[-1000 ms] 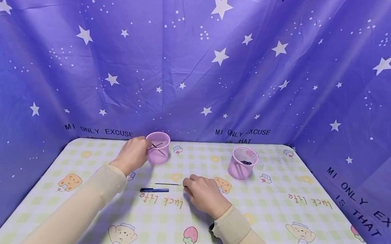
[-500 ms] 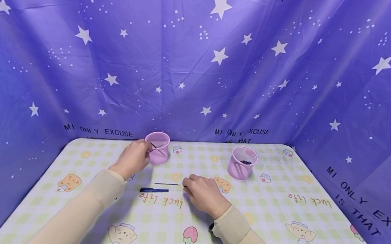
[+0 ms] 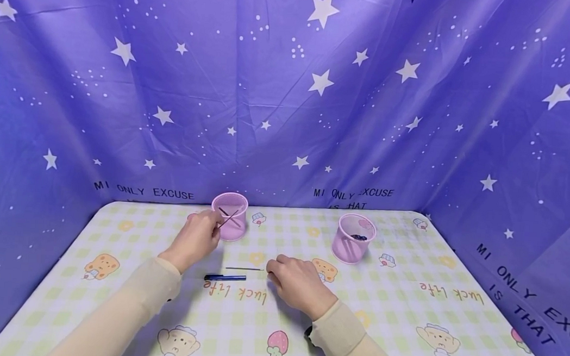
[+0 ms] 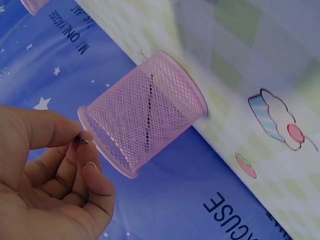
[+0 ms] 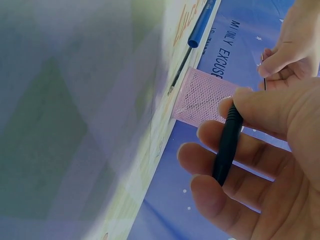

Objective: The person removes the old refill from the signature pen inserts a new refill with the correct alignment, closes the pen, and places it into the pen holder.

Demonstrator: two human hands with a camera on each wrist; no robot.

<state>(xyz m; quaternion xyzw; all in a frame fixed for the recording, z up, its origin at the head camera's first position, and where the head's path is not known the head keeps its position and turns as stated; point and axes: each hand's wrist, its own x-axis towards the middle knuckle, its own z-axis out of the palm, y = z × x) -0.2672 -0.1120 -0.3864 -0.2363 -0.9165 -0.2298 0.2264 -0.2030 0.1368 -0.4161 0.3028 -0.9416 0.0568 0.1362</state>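
Observation:
My left hand (image 3: 193, 243) pinches a thin dark pen refill (image 3: 228, 218) between thumb and forefinger, beside the left pink mesh pen cup (image 3: 235, 233). In the left wrist view the refill's metal tip (image 4: 83, 140) pokes out of the fingers near the cup's rim. A thin dark stick shows through the mesh inside that cup. My right hand (image 3: 300, 285) rests over the table and holds a dark pen barrel (image 5: 228, 145) with a ribbed end. To its left lie another thin refill (image 3: 242, 268) and a blue pen barrel (image 3: 225, 277) with a dark clip.
A second pink mesh cup (image 3: 346, 251) with small dark pieces inside stands at the back right. The checked tablecloth (image 3: 384, 315) carries printed cartoons. Purple star curtains (image 3: 271, 90) rise behind and beside the table.
My left hand has drawn slightly back from the left cup's rim toward me, the pinched refill now tilted in front of the cup. The right hand has stayed put.

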